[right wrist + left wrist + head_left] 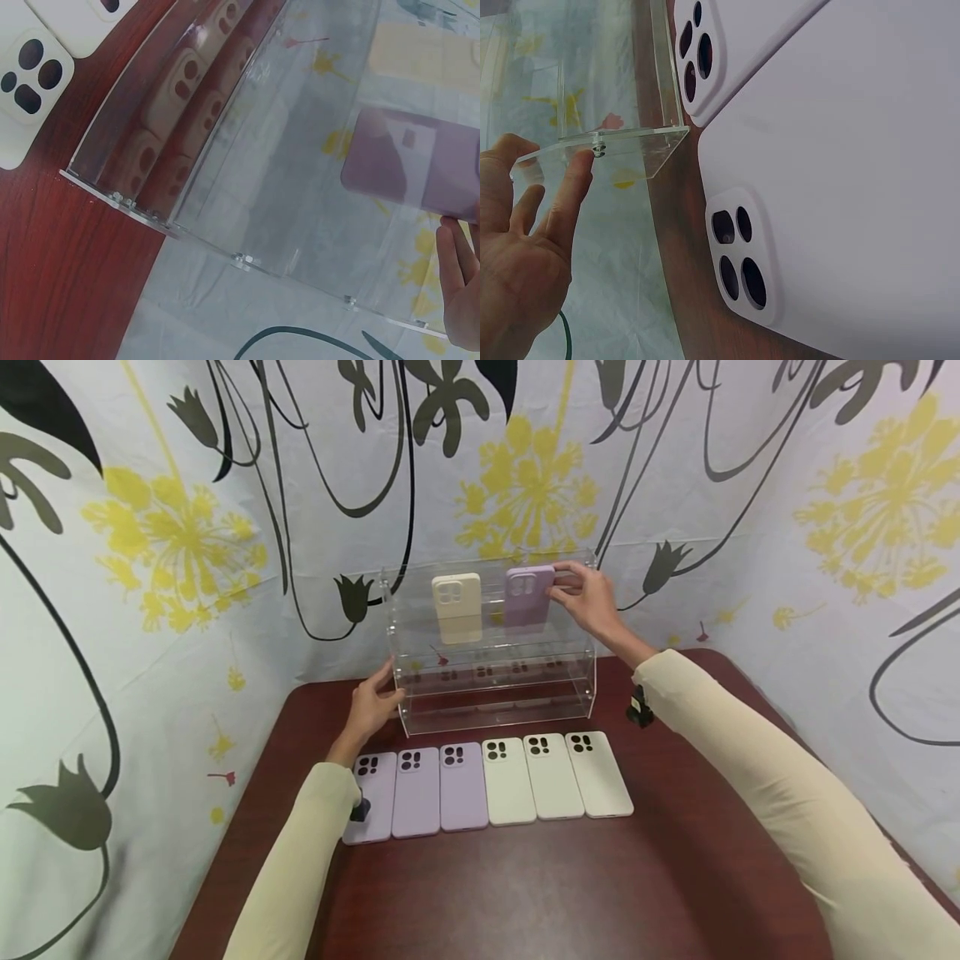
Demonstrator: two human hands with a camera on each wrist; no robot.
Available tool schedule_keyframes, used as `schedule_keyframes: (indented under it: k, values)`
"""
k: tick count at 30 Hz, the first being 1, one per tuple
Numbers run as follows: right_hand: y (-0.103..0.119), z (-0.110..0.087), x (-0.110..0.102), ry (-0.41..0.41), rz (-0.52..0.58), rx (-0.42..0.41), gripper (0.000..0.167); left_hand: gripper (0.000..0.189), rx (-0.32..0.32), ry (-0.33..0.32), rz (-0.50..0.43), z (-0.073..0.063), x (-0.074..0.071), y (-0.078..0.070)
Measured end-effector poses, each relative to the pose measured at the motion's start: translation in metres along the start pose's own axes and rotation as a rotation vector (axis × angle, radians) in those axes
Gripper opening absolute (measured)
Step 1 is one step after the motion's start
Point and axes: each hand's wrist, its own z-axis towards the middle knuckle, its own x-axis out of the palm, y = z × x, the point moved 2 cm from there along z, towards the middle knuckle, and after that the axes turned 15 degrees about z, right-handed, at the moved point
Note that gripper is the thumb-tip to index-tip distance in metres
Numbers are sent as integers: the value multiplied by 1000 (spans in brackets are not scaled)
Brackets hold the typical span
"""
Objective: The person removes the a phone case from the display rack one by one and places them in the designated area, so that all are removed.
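My right hand [585, 597] pinches the right edge of a purple phone case [531, 589], which stands upright on the upper tier of a clear acrylic display rack [495, 714]. In the right wrist view, that hand [461, 285] shows at the right edge, with the purple case [390, 154] seen through the acrylic. A cream phone case [457, 602] stands to its left on the same tier. My left hand [371, 702] touches the rack's left side; up close, the fingers of this hand [532, 247] are extended against the side panel, one beside a bolt.
Before the rack, a row of lilac phone cases [416, 797] and cream phone cases [510, 785] lies flat on the dark red table [525, 893]. The left forearm passes over the leftmost lilac case. Patterned fabric [315, 460] hangs behind the rack and at both sides.
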Motion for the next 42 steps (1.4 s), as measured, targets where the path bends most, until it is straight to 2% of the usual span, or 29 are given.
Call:
schedule_keyframes:
  k: [12, 19, 29, 31, 34, 36, 38, 42]
  values:
    - [23, 1, -9, -4, 24, -34, 41, 74, -16, 10, 18, -2, -1, 3]
    - [36, 3, -18, -8, 36, -53, 39, 74, -22, 0, -9, -2, -2, 4]
    - [45, -1, -38, -34, 0, -62, 40, 74, -18, 23, -35, 0, -2, 0]
    - [48, -2, -42, -31, -15, -66, 40, 74, -19, 35, -42, -2, -4, -8]
    - [50, -4, -47, -26, -21, -71, 41, 74, -20, 32, -40, -3, -3, -9]
    - [51, -5, -49, -22, -32, -72, 40, 74, -20, 25, -25, -3, -3, -8]
    - [52, -6, -50, -19, -28, -75, 40, 75, -16, 10, -19, -1, 1, -1]
    - [52, -8, -53, -21, -40, -87, 39, 76, -23, 10, -10, 0, 1, -1]
